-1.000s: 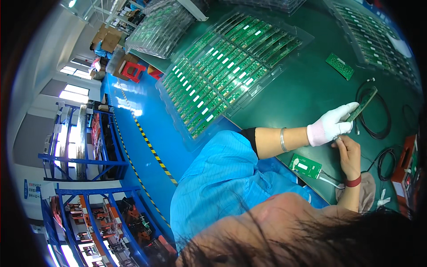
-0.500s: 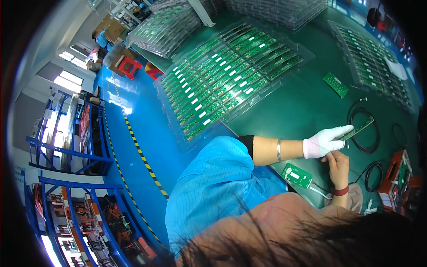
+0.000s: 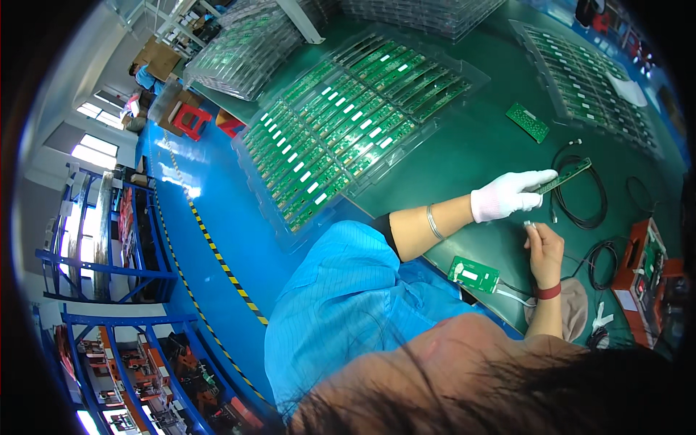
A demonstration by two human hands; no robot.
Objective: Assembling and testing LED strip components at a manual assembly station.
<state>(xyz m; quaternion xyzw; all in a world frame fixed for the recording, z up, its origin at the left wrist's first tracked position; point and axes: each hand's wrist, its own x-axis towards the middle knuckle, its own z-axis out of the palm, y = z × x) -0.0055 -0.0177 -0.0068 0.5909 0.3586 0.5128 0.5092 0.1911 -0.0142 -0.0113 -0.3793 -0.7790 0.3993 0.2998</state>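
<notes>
1. While it hovered over the green table (image 3: 464, 152), the gloved left hand (image 3: 507, 194) was closed around one end of a narrow green circuit strip (image 3: 564, 176).
2. That strip's long axis ran from the fingers up and to the right, its free end pointing away over a coiled black cable (image 3: 580, 210).
3. Just below, the bare right hand (image 3: 545, 250) pinched a small white connector (image 3: 529, 225), fingertips curled shut, nearer the strip's held end.
4. A small green board (image 3: 473, 274) lay near the table edge, with trays of boards (image 3: 348, 116) farther off.
</notes>
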